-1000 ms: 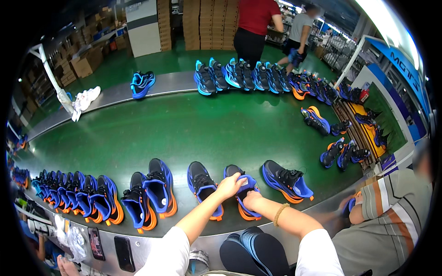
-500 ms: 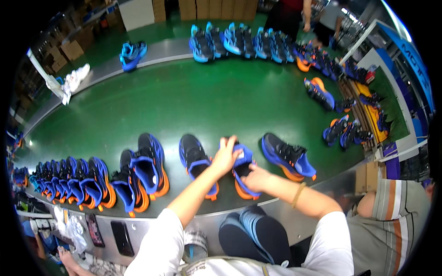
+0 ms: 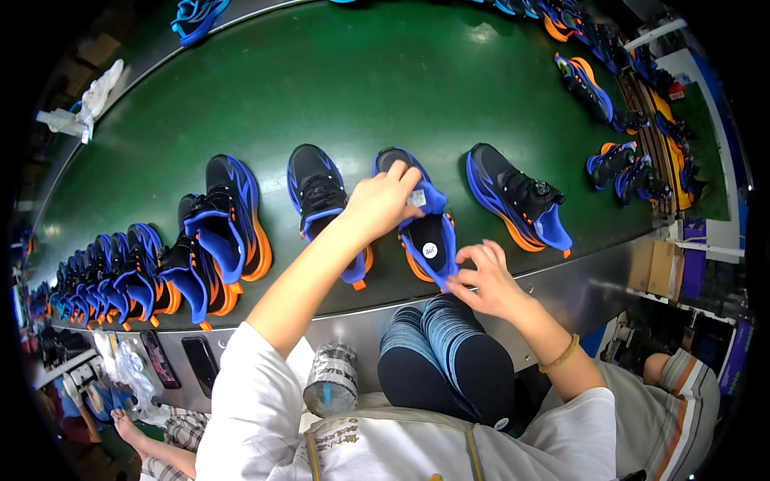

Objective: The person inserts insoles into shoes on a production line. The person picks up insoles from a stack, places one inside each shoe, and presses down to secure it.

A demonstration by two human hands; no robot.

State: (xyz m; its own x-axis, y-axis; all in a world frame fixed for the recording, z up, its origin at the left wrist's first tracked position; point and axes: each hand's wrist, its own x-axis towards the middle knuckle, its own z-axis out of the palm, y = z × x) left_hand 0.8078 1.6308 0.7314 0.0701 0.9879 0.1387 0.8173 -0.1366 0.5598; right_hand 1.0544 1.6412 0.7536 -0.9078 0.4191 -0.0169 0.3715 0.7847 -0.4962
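A black and blue sneaker with an orange sole point(image 3: 439, 228) stands before me, its heel toward me. My left hand point(image 3: 385, 200) is closed on its tongue and pulls it up, so a white label shows. Inside lies a dark insole with a round white sticker. By the heel collar is my right hand point(image 3: 485, 280), fingers bent and apart, holding nothing; whether a fingertip touches the collar I cannot tell. Matching sneakers flank it: one on the left point(image 3: 313, 180), partly behind my left forearm, and one on the right point(image 3: 509, 192).
Several sneakers point(image 3: 220, 216) line the left of the green belt point(image 3: 273, 96); more point(image 3: 589, 88) lie at the right. Stacked black and blue insoles point(image 3: 445, 353) rest at my lap, beside a bottle point(image 3: 331, 381). Two phones point(image 3: 199, 362) lie on the metal edge. A person sits close on my right.
My right hand has come out of the sneaker and back past its heel; the insole's sticker now shows. My left hand stays at the tongue. The view has tilted downward.
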